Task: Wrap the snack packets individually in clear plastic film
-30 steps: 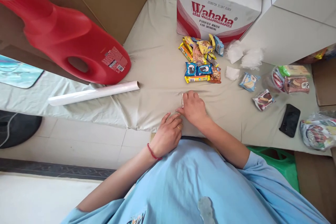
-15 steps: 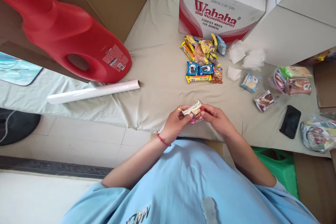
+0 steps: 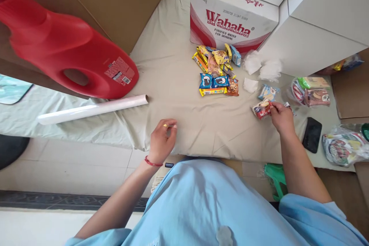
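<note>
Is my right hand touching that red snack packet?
Touching. The head view shows the right hand pinching the red snack packet by its edge.

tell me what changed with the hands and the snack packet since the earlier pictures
The right hand has carried the red and white snack packet rightwards across the cloth, near the other loose packets. The left hand has let go and hangs empty, fingers curled, near the cloth's edge. The snack pile, red jug, white roll and phone stayed put.
</note>
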`<state>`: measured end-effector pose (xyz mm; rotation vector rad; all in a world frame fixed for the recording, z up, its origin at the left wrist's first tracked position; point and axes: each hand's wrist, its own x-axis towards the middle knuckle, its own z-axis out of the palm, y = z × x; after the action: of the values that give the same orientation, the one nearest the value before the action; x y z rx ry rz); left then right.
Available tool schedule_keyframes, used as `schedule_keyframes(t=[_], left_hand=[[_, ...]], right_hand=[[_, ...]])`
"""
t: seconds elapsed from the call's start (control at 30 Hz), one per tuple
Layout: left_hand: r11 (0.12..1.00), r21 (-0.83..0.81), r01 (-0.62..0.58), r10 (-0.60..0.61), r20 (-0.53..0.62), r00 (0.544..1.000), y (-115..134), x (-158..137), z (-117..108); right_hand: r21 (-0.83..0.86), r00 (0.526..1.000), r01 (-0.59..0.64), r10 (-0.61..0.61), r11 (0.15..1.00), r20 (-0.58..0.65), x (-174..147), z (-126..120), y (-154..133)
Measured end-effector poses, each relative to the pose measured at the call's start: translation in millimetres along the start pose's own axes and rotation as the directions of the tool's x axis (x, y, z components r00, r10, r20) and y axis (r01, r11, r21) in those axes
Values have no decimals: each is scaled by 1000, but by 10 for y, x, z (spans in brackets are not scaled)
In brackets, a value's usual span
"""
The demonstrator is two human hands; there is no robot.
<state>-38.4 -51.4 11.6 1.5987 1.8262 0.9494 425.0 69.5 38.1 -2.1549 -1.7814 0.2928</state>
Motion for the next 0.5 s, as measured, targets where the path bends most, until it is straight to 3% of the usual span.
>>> schedule_keyframes(t=[0.1,0.17,0.23,0.4,0.5], left_hand=[[988,144,-54,64,-66,996,-207,-60,-49],[973,206,-103,124,-93,988,-295,-106,4],[955,246,-168,195,-92,976,-342,-135,79],[913,288,-290,331,-105,938,-363,-127,154],[916,233,-326,365,-148,919,-351,-149,107]], right_hand=[[-354,996,24,10,935,92,64,-106,-102],[-443,1000,27,-18,896,25,113,-142,-275],[-417,998,36,-51,908,-24,229,-116,-464],[-180,991,105,-88,978,97,690,237,-822],[-92,995,67,-60,994,79,824,411,-909]])
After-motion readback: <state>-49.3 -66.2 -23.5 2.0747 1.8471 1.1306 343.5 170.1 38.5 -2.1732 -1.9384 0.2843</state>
